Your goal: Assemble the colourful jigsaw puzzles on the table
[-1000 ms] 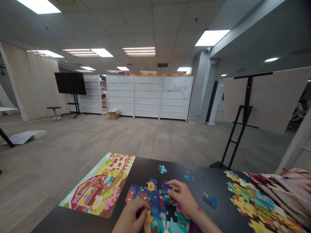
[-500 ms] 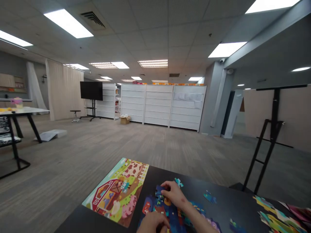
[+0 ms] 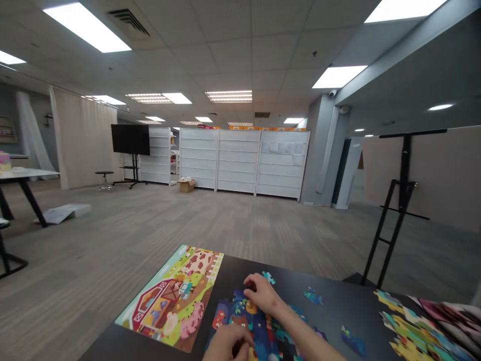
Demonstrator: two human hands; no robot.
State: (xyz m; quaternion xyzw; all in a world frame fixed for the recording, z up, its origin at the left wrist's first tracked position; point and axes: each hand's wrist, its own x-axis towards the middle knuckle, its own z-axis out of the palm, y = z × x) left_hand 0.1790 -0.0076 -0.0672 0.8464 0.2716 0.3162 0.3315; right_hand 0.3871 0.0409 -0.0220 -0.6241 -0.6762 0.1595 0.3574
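a partly built jigsaw puzzle (image 3: 260, 331) lies flat at the near edge of the view, on the black table (image 3: 289, 281), under and between the person's hands. its left side slants from lower left up toward upper right, and its far edge slopes down to the right; the near part runs out of view, so its long axis cannot be told. the right hand (image 3: 265, 296) reaches across the puzzle to its far edge, fingers bent and pointing left, the thumb by a dark blue piece (image 3: 238, 297); whether it pinches that piece cannot be told. the left hand (image 3: 230, 342) is low over the puzzle's near left part, fingers curled, and what they grip, if anything, is hidden.

just beyond the right hand lies a small teal and white piece (image 3: 268, 277). to the right are a blue piece (image 3: 313, 297) and a darker blue piece (image 3: 353, 342), each with its long axis running from upper left to lower right. farther right, a heap of yellow and green pieces (image 3: 411, 326) lies against a pinkish cloth (image 3: 451, 321). left of the puzzle, a farm picture card (image 3: 173, 301) lies flat, its long axis slanting away from near left to far right, its pale sky strip along the left side.
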